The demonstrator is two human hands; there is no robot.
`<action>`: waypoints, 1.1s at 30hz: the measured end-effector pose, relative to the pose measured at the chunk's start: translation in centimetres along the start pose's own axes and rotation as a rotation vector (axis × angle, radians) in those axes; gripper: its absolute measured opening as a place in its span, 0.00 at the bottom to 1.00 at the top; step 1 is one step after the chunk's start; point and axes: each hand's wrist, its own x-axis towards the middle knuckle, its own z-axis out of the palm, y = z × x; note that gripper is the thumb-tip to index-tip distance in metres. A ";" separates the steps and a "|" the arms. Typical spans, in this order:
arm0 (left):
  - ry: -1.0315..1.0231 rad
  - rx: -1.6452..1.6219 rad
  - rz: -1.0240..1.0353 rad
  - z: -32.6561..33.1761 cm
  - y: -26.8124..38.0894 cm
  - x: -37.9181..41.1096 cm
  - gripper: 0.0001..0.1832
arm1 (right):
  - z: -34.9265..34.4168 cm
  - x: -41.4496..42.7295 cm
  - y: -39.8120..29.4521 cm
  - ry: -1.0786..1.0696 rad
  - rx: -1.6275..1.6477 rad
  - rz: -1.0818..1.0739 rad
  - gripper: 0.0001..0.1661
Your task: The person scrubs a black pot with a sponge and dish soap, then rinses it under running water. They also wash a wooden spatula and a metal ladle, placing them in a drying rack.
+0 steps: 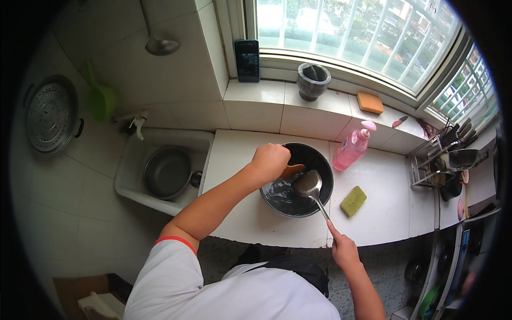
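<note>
A dark round pot (327,188) holding water stands on the white tiled counter. My right hand (346,250) grips the handle of a metal wok spatula (308,184), whose broad head is over the water inside the pot. My left hand (272,160) is at the pot's upper left side with its fingers curled. Beside it, an orange-brown piece (293,171), perhaps part of a wooden utensil, shows inside the pot; whether the left hand holds it is hidden. To the pot's right are a pink pump bottle (350,151) and a green sponge (353,201).
A sink (166,204) with a dark metal bowl (168,172) in it lies left, under a tap (139,124). The ledge holds a phone (247,62), a stone mortar (314,83), an orange sponge (370,103) and a small knife (399,121). A rack (426,176) with knives stands right.
</note>
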 end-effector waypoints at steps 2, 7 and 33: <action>0.018 -0.033 0.093 -1.1 1.4 0.0 0.05 | -0.2 0.0 0.0 -0.009 -0.019 0.000 0.41; -0.072 -0.030 0.029 2.2 1.3 2.2 0.03 | -0.5 0.6 -0.1 -0.004 -0.060 -0.047 0.40; 0.025 0.033 0.264 -0.7 3.0 -6.0 0.13 | 1.3 0.1 3.2 0.022 0.134 -0.035 0.42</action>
